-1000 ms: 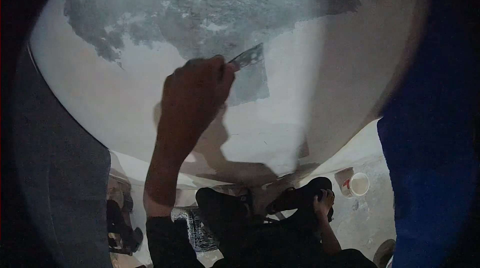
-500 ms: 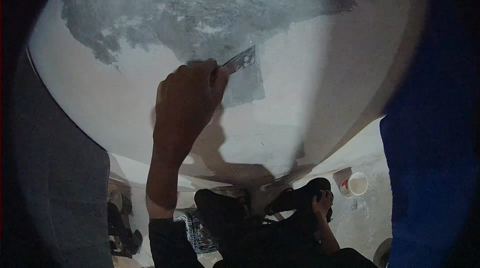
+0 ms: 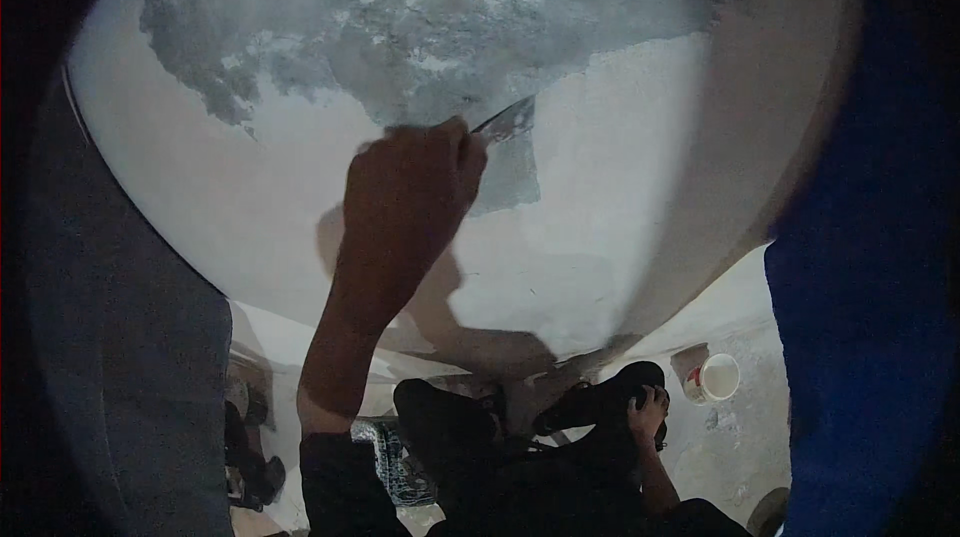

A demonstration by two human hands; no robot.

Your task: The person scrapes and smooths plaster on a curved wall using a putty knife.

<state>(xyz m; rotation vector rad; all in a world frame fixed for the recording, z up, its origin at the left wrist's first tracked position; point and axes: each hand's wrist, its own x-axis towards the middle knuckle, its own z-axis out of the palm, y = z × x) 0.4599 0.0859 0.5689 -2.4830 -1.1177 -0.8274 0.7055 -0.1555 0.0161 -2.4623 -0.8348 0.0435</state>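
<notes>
Well, the left hand (image 3: 410, 187), raised, is closed around one putty knife (image 3: 513, 122), its handle hidden in the fist, its blade over the grey patch (image 3: 440, 27) on the wall (image 3: 260, 172). The right hand (image 3: 650, 412) curves over one knee (image 3: 632, 379); with its palm hidden, I can't tell its grip. One pale bucket (image 3: 719, 378) stands beyond.

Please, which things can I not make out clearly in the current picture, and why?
All in the head view:
- Handle of the scraper: mostly hidden by the left hand.
- Palm of the right hand: turned toward the knee.
- Upper end of the grey patch: cut off by the top edge.
- Contents of the white bucket: too small to tell.
- Dark objects at lower left: too dark to identify.
</notes>
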